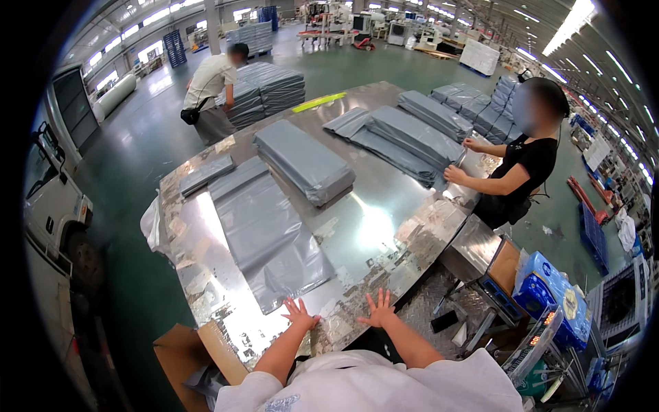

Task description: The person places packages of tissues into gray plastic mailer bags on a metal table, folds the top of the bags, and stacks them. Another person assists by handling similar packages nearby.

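Note:
My left hand (301, 316) rests on the near edge of the metal table (374, 271), fingers spread, its fingertips close to the end of a flat grey plastic bag (264, 226). My right hand (379, 309) is also spread at the table edge and holds nothing. The bag lies lengthwise, smooth at the far end and creased nearer me. A small folded grey bundle (206, 175) lies beside its far end. To its right sits a thick grey plastic-wrapped stack (302, 161).
Across the table at right, a co-worker (525, 158) handles grey plastic sheeting (405, 141). Another person (211, 89) bends over wrapped bundles (271, 86) at the far left. A cardboard box (182, 357) stands below my left arm. Blue packages (556, 295) and a scale display (537, 336) are at right.

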{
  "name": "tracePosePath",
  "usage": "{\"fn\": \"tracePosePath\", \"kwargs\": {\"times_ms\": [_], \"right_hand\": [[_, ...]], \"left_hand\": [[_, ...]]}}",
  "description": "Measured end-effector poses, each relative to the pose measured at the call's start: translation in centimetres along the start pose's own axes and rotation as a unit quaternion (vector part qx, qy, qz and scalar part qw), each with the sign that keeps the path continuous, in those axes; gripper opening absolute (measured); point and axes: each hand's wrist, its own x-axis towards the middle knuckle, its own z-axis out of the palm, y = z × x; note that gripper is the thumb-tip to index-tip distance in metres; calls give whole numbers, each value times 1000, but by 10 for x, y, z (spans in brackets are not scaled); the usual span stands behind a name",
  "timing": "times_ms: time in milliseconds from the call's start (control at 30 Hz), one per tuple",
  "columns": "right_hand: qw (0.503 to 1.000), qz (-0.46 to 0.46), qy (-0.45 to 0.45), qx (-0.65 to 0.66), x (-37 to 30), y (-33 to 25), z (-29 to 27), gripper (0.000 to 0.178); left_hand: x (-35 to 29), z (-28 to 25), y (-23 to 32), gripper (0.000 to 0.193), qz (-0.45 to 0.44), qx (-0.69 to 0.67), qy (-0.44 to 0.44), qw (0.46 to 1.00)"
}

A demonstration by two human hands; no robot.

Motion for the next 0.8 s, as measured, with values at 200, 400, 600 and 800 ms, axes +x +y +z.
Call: {"fn": "tracePosePath", "kwargs": {"times_ms": [200,400,600,800], "right_hand": [[1000,2,24,20,0,1,7,101],[1000,7,4,7,0,5,-2,100],[997,-36,20,-69,11,18,-14,93],[920,62,370,-108,55,183,-118,33]], "left_hand": [[-3,5,-5,97,24,-1,35,999],[-8,5,-4,97,48,-24,52,997],[-9,-1,1,97,59,-27,62,996],[-5,6,1,97,84,-38,112,989]]}}
